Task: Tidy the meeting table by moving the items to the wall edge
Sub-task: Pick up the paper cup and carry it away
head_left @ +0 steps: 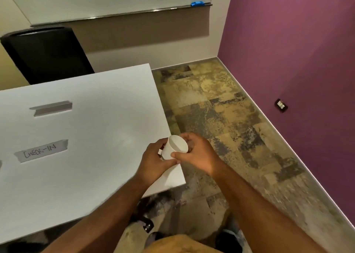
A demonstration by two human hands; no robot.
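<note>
Holding a white paper cup (174,147) over the tabletop's (92,122) near right corner, both hands, left (153,161) and right (196,153), wrap around it, probably steadying it for carrying.

Black chair (46,55), whiteboard (107,1), purple wall (297,41)

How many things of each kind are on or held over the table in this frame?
Cup: 1, held by the left hand and right hand over the table edge
Tape strips: 2, one blank, one reading CHECK-IN
Total: 3
</note>
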